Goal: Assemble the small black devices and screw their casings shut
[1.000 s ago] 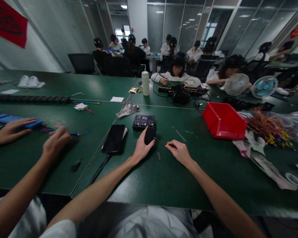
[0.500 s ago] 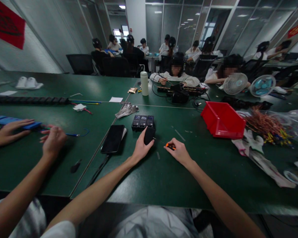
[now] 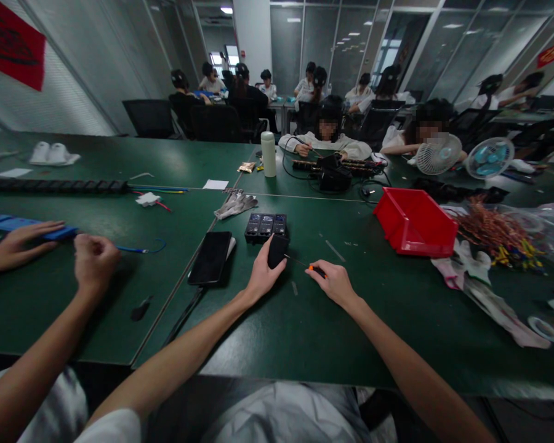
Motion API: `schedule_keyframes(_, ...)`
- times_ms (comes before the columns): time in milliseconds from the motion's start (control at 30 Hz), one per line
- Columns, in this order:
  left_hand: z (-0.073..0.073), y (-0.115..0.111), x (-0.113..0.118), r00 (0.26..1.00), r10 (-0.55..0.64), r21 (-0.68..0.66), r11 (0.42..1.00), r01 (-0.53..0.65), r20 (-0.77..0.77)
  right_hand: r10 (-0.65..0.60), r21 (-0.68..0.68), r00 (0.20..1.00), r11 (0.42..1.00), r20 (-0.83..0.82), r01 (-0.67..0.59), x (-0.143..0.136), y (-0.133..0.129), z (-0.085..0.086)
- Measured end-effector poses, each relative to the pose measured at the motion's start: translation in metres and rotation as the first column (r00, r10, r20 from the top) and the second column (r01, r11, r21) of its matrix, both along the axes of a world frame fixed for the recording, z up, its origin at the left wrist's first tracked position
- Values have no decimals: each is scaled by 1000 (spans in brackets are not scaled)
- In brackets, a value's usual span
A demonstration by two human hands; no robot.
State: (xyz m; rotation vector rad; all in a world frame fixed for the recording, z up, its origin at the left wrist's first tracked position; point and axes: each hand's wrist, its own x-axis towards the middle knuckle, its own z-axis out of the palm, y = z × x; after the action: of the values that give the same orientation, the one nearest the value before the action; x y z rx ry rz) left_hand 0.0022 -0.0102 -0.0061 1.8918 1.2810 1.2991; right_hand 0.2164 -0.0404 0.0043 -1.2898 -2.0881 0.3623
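My left hand [image 3: 264,274] is wrapped round a small black block [image 3: 277,251], with the thumb along its near edge. In my right hand [image 3: 333,282] is a screwdriver [image 3: 317,271] with an orange and black handle. Its thin shaft points left, and the tip is at the right side of the block; whether it sits in a hole or screw there I cannot tell. Just beyond my left hand stands a black three-part module [image 3: 266,226] with dark glossy faces. A black phone [image 3: 210,258] lies left of my left hand, a cable running from its lower end.
A red bin [image 3: 415,224] stands at the right, beside copper wires [image 3: 496,234] and gloves [image 3: 471,264]. A pale bottle [image 3: 268,155] and a grey glove [image 3: 236,206] are farther back. At left, a co-worker's hands [image 3: 95,261] handle a blue strip [image 3: 50,232].
The orange and black handle has turned slightly in my right hand. My left hand and the block have stayed in place. The co-worker's right hand at the left has shifted a little.
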Motion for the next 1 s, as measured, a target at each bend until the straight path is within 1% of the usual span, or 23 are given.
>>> schedule_keyframes(100,-1,0,0,1000,-1,4,1000,1,-4,9,-25,1000,1000,2,-9,0,0,2)
schedule_keyframes(167,-1,0,0,1000,-4,11,1000,4,-7,21,-73,999,997,-32,-23,0,1,2)
schedule_keyframes(333,-1,0,0,1000,-9,28,1000,10,-17,36,-251,966,963,-254,-101,-1,4,2)
schedule_keyframes(400,-1,0,0,1000,-6,30,1000,7,-18,20,-342,938,928,-347,-146,-1,5,3)
schedule_keyframes(533,-1,1,0,1000,-8,29,1000,9,-14,-31,-531,867,801,-497,-276,-1,5,8)
schedule_keyframes(600,0,0,0,1000,-14,26,1000,14,-12,-54,-572,839,755,-541,-320,-1,5,10)
schedule_keyframes(700,0,-1,1,1000,-20,17,1000,20,-11,-100,-605,816,723,-569,-334,-1,6,10)
schedule_keyframes(767,1,-1,1,1000,-20,11,1000,20,-8,-136,-620,806,715,-577,-323,-1,6,7)
schedule_keyframes(833,0,-1,1,1000,-16,5,1000,16,-2,-166,-622,795,720,-584,-307,-1,6,5)
schedule_keyframes(900,0,-1,1,1000,-8,1,1000,8,4,-184,-609,790,743,-585,-277,-2,5,4)
schedule_keyframes(1000,0,-1,1,1000,6,-6,1000,-6,8,-176,-568,810,793,-559,-219,-3,4,5)
